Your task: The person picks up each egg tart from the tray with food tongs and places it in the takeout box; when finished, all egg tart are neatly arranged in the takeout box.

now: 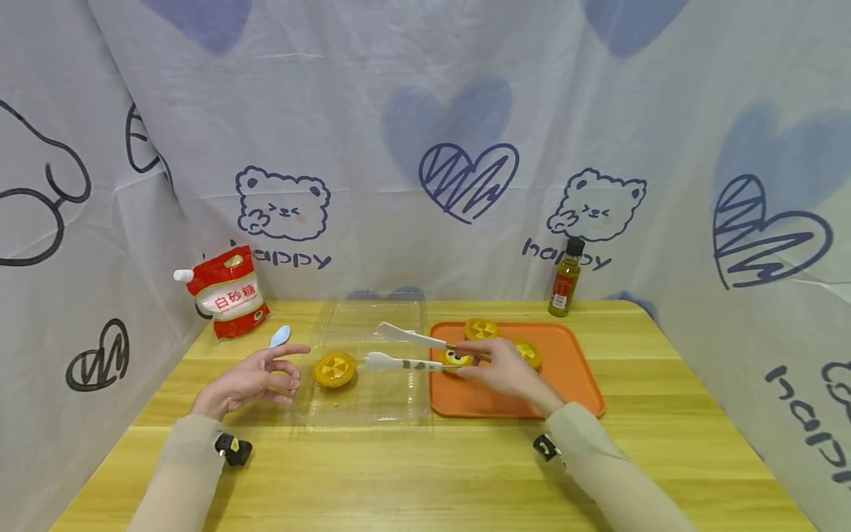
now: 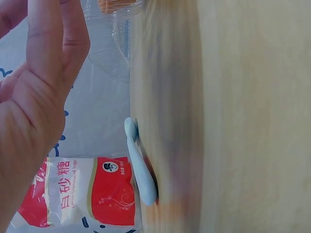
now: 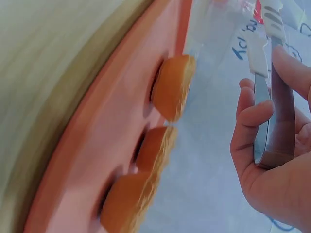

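My right hand [image 1: 501,366] grips metal tongs [image 1: 405,363] with white tips. The tips are spread apart above a clear plastic container [image 1: 392,399], with nothing between them. One round yellow tart [image 1: 335,369] sits in the container's left part. Beneath my right hand lies an orange tray [image 1: 561,391] bearing a tart with dark dots [image 1: 456,357], partly hidden by the tongs and fingers, a back tart [image 1: 482,329] and a right tart [image 1: 528,353]. By the container's left edge my left hand [image 1: 255,377] holds nothing, index finger extended and the others loosely bent; whether it touches the edge I cannot tell.
A pale blue spoon [image 2: 141,167] lies behind my left hand. At the back left stands a red and white bag of sugar [image 1: 229,295] with a white spout. Behind the tray is a dark-capped bottle [image 1: 565,284]. Printed cloth hangs around the wooden table [image 1: 372,480].
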A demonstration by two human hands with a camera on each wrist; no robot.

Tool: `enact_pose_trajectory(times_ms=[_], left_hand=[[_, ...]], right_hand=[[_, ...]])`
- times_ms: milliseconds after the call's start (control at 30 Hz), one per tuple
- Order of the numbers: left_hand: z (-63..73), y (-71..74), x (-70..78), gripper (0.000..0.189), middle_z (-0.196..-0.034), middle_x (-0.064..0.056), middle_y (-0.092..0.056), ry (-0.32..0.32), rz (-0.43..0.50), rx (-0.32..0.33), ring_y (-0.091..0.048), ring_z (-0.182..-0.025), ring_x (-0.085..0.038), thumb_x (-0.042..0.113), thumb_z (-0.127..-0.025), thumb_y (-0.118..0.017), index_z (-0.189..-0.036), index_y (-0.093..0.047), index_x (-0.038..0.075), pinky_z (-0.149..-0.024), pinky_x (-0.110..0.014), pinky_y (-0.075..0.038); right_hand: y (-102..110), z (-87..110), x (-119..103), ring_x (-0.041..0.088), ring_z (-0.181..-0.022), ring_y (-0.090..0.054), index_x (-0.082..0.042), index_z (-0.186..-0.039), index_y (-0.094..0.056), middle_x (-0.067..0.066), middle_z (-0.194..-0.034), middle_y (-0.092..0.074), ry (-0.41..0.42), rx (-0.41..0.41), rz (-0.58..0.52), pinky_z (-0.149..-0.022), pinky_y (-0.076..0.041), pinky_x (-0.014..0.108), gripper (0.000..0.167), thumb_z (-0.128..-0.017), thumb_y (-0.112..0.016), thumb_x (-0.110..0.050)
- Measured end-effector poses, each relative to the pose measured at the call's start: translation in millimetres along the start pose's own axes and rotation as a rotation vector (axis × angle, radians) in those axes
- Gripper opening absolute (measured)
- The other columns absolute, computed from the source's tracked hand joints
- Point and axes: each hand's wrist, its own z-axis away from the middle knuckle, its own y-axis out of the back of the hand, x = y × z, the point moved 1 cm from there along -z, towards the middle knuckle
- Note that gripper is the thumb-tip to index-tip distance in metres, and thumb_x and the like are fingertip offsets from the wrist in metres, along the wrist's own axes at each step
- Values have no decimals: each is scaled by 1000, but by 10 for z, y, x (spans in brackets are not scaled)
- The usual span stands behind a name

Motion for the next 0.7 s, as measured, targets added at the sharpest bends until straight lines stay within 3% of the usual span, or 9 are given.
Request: enact_pose_trajectory(times_ms=[167,333,567,700], left_hand=[[10,-8,3,75,-99,-9,-58,5,9,1,-63,-81,-19,-3,-90,-62,-152,-20,2,-77,-39,-61],[17,6,-9,76,-101,-11,-58,8,18,3,-64,-82,-19,-3,-90,-62,-153,-20,2,-78,-40,-61],[9,13,-13,75,-101,-10,-58,5,20,7,-64,-81,-18,-4,-90,-61,-153,-20,2,-77,-39,-61],[4,20,-23,75,-99,-9,-59,4,19,11,-65,-80,-19,-4,-90,-61,-153,-20,2,-76,-38,-61]], right_hand=[[138,60,68,16,-81,-55,-19,-128,-66,3,-109,-72,2,4,28,-71,-44,30,43,-86,-75,-26],[261,136,156,17,-76,-53,-16,-130,-65,4,-107,-70,0,-28,-15,-66,-44,29,45,-86,-75,-25],[372,218,311,19,-78,-53,-16,-130,-65,-1,-93,-67,-16,-44,-28,-72,-44,34,45,-87,-75,-28],[453,273,376,18,-81,-55,-15,-129,-65,-1,-102,-70,-7,-37,-25,-77,-45,35,46,-87,-74,-29]])
